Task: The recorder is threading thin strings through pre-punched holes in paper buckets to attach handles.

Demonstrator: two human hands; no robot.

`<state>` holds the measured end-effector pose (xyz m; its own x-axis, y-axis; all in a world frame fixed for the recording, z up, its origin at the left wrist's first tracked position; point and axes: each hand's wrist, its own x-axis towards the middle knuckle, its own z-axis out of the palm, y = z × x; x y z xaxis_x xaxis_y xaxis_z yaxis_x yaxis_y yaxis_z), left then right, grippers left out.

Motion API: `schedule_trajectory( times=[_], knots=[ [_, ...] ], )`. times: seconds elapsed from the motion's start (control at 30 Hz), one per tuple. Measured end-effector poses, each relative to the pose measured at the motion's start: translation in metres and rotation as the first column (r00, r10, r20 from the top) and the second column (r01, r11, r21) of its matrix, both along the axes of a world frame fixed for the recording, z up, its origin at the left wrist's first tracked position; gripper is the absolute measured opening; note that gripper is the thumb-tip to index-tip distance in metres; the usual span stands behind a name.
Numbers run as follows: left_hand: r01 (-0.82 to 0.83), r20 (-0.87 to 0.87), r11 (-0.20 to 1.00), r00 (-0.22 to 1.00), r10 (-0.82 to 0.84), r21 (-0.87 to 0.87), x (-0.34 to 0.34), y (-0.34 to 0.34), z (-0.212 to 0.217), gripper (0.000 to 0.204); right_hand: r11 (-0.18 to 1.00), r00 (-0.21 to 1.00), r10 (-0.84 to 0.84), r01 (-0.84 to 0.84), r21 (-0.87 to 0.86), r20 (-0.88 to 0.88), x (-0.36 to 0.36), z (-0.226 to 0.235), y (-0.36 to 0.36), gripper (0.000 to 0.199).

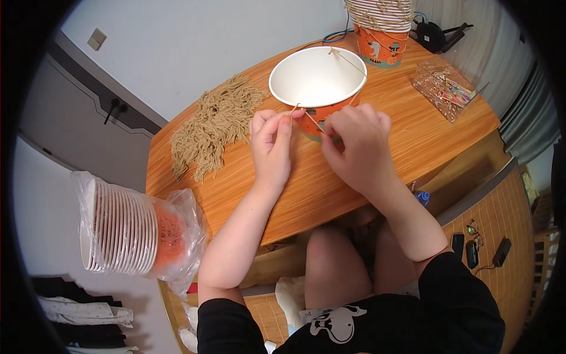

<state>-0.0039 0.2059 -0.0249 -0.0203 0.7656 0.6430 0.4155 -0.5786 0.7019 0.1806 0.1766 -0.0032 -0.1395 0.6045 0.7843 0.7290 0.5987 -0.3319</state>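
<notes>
An orange paper bucket (pixel 318 76) with a white inside stands upright on the wooden table in front of me. Thin tan string (pixel 314 121) is knotted at its far rim and comes across the right side toward my hands. At the bucket's near rim, my left hand (pixel 271 144) is closed, thumb and forefinger pinching a short end of the string. My right hand (pixel 361 144), also closed, grips the string just right of it, and a taut length spans between them. The fingertips of the right hand are partly hidden behind its knuckles.
Loose tan strings (pixel 215 127) lie heaped on the left. Stacked buckets with strings (pixel 382 41) stand at the back right, near a clear bag of small colourful pieces (pixel 445 88) and a black router (pixel 433 36). Plastic-wrapped buckets (pixel 127 227) sit beside the table's left edge.
</notes>
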Motion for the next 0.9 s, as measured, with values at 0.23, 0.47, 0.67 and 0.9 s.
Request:
schedule_trajectory(
  times=[0.23,0.47,0.67,0.9],
  knots=[
    [0.084,-0.019,0.986,0.996,-0.082,0.142,0.008,-0.008,0.004,0.021,0.954,0.961,0.272,-0.276,0.116,0.047,0.013,-0.001,-0.005,0.020],
    [0.063,-0.327,0.973,0.945,0.013,0.222,0.018,-0.025,0.017,0.012,0.966,0.957,0.258,-0.255,0.038,-0.129,0.025,-0.006,-0.022,0.020],
    [0.145,-0.339,0.969,0.938,-0.070,0.201,0.021,-0.023,0.010,0.016,0.997,0.999,0.048,-0.048,-0.059,0.009,0.031,-0.009,-0.025,0.015],
    [0.279,-0.124,0.960,0.954,-0.274,0.024,0.024,-0.028,0.007,0.021,0.987,0.983,0.140,-0.149,-0.061,-0.119,0.039,-0.009,-0.028,0.007]
  ],
)
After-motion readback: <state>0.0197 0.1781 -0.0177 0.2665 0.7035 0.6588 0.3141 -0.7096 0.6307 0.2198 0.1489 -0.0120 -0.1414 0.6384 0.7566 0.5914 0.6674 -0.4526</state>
